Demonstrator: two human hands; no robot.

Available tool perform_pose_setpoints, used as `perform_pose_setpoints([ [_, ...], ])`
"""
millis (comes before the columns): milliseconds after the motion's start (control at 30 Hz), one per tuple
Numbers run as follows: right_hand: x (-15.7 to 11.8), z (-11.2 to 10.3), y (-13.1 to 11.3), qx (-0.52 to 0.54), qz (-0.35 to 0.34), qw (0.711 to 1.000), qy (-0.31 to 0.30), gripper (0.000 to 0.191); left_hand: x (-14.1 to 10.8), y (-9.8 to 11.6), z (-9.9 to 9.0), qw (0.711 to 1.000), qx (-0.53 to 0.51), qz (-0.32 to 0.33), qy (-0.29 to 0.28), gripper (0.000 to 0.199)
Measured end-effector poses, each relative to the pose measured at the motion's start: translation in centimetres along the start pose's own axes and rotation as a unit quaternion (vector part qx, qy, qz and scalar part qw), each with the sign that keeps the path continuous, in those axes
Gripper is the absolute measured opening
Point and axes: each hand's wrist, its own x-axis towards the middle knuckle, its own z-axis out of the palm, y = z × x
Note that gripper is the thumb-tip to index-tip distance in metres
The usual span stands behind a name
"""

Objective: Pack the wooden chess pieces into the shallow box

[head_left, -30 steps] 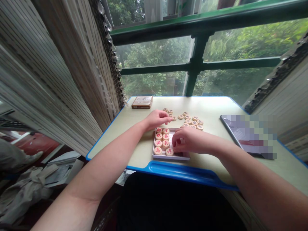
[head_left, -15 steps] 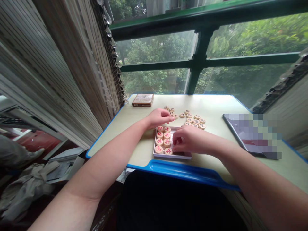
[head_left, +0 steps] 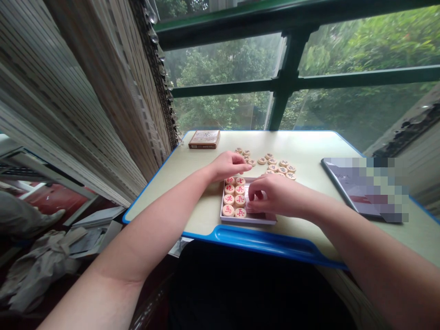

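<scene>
Right hand over the right part of the shallow white box, fingers bent down inside it, tips close to the near discs; can't tell whether thumb and fingers pinch anything, the palm side is hidden. Left hand just past the box's far left corner, palm down, thumb and index apart in a loose curve, no piece seen between them; can't tell if the tips touch the nearest dark-lettered disc. In the box: eight round wooden discs with red characters, lying flat, characters up, two columns of four filling the left part; bare floor shows in patches to their right, around the right hand. Beyond the box: loose discs with dark characters, bigger group behind the right hand, smaller one by the left fingertips, some partly covered. Box sits near the front of a cream table, blue edging, blue trough along the near side. Small brown box at the far left corner, tablet lying at right, partly pixelated. Behind: green-framed window, trees outside, striped curtain at left.
</scene>
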Motion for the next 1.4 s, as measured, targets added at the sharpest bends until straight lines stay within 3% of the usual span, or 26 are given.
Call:
perform_pose_setpoints([
  [100, 0.0, 0.0, -0.1, 0.010, -0.043, 0.998, 0.047, 0.006, 0.0, 0.0, -0.1, 1.000, -0.001, 0.000, -0.003, 0.027],
  [300, 0.5, 1.3, 0.0, 0.033, -0.154, 0.980, 0.119, 0.014, 0.0, 0.1, -0.1, 1.000, -0.009, 0.005, 0.007, 0.020],
  [467, 1.2, 2.7, -0.5, 0.023, -0.184, 0.966, 0.178, 0.019, 0.0, 0.2, 0.0, 0.998, -0.068, 0.001, 0.001, 0.018],
  [800, 1.9, 3.5, -0.4, 0.048, -0.158, 0.973, 0.162, 0.013, 0.2, 0.4, 0.1, 0.993, -0.121, -0.017, 0.006, 0.017],
  [967, 1.6, 3.1, -0.7, 0.073, -0.161, 0.972, 0.152, 0.015, 0.3, 0.1, 0.2, 0.996, -0.079, 0.009, 0.031, 0.020],
  [1067, 1.5, 2.4, -0.5, 0.104, -0.136, 0.973, 0.152, 0.018, 0.5, -0.4, -0.3, 0.992, 0.066, 0.025, 0.103, 0.023],
  [1200, 2.0, 1.7, 1.4, 0.132, -0.042, 0.963, 0.230, 0.020, 0.9, -1.4, -1.3, 0.947, 0.266, 0.049, 0.174, 0.021],
  [1400, 3.0, 1.1, 5.5, 0.094, 0.089, 0.913, 0.388, 0.020, 1.5, -2.8, -1.4, 0.933, 0.335, 0.056, 0.118, 0.037],
])
